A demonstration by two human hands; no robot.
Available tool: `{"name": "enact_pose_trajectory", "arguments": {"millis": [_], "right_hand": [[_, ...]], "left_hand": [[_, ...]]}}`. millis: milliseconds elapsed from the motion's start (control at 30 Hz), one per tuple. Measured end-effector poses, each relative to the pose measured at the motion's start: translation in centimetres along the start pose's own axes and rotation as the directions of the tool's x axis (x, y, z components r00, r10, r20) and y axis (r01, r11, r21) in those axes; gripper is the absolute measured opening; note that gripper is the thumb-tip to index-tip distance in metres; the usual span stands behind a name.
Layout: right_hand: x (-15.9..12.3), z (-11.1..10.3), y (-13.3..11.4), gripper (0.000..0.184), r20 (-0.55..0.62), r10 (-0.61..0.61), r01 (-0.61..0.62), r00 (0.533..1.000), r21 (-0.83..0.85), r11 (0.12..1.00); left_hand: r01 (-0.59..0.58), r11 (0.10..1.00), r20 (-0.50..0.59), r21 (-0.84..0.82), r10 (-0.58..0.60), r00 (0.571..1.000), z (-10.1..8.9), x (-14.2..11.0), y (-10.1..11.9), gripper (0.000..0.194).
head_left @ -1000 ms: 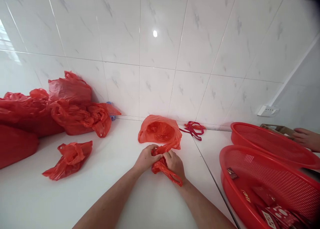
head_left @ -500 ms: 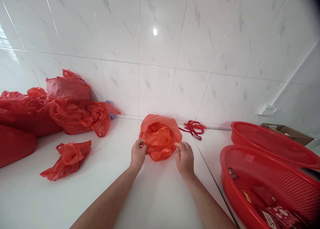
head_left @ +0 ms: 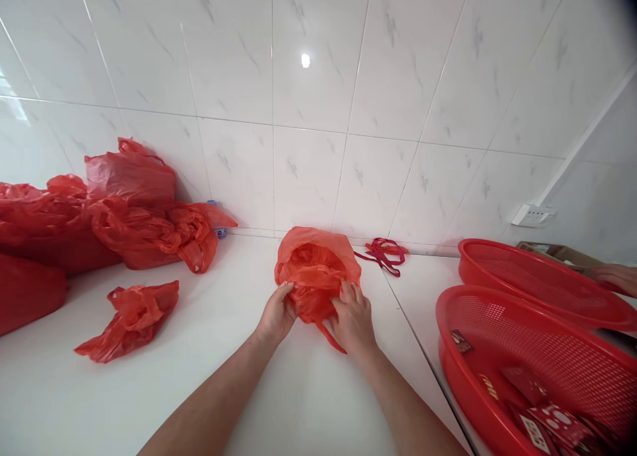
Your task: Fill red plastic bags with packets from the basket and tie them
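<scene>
Red plastic bag (head_left: pixel 318 238): on desk (head_left: pixel 308 403), long axis 9–3 o'clock | left hand (head_left: pixel 277 315): clamped on bag's 8-o'clock edge, bag toward 1 | right hand (head_left: pixel 354 320): touching 4-o'clock side, grip unclear, bag toward 11 | equally near

You're in some kind of workrm, poss. shared; exact type unclear. Evid.: wht worktable (head_left: pixel 318 403) vs. glossy tiled wall (head_left: pixel 308 91); elec. socket panel (head_left: pixel 533 215); red plastic bags (head_left: pixel 130 177) heaped to your L; big perf. baskets (head_left: pixel 450 340) R, nearer w/ printed pkts (head_left: pixel 562 421); co-worker's hand (head_left: pixel 618 277) far R.
</scene>
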State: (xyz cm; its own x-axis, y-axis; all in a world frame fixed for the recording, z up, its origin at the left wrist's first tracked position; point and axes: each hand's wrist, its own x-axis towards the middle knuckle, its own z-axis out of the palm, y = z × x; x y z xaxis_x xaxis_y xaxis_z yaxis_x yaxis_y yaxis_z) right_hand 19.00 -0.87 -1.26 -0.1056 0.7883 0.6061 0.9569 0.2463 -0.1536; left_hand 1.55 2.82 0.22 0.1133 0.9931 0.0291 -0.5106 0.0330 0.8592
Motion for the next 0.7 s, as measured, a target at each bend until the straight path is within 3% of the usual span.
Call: {"name": "enact_pose_trajectory", "arguments": {"millis": [67,167,300,433,500,567,633,700], "right_hand": [[0.1,0.1,0.9,0.024,-0.034,0.082,-0.083,0.996,-0.046,0.995],[0.3,-0.3,1.2,0.031,-0.127,0.160,-0.168,0.979,-0.055,0.984],[0.5,-1.1,-0.7,0.029,-0.215,0.109,-0.114,0.971,-0.011,0.993],[0.0,-0.2,-2.5,0.034,-0.127,-0.026,0.046,0.992,0.159,0.986],[-0.3,0.7,-2.5,0.038,-0.040,0.003,0.005,0.999,0.209,0.978],[-0.4,1.4,-1.9,0.039,0.033,0.089,-0.093,0.995,0.173,0.980],[-0.4,1.6,-1.1,0.035,0.083,0.164,-0.173,0.983,0.106,0.979],[-0.3,1.4,-0.4,0.034,0.123,0.198,-0.205,0.972,0.054,0.977]], "left_hand": [[0.012,0.999,-0.006,-0.043,-0.013,1.000,-0.4,0.2,0.4,0.024],[0.018,1.000,0.071,-0.019,-0.017,0.997,-0.7,0.2,0.9,0.031],[0.036,0.984,0.191,0.177,-0.070,0.979,-0.2,-0.5,0.8,0.035],[0.090,0.985,0.239,0.144,-0.123,0.963,0.6,-1.1,0.0,0.023],[0.130,0.987,0.246,0.089,-0.149,0.958,0.7,-1.1,-0.3,0.019],[0.111,0.990,0.182,0.093,-0.126,0.975,0.3,-0.7,-0.3,0.016],[0.019,0.986,0.000,0.168,-0.019,1.000,-0.4,0.0,-0.1,0.013],[-0.060,0.963,-0.190,0.261,0.112,0.975,-1.1,0.6,0.2,0.013]]}}
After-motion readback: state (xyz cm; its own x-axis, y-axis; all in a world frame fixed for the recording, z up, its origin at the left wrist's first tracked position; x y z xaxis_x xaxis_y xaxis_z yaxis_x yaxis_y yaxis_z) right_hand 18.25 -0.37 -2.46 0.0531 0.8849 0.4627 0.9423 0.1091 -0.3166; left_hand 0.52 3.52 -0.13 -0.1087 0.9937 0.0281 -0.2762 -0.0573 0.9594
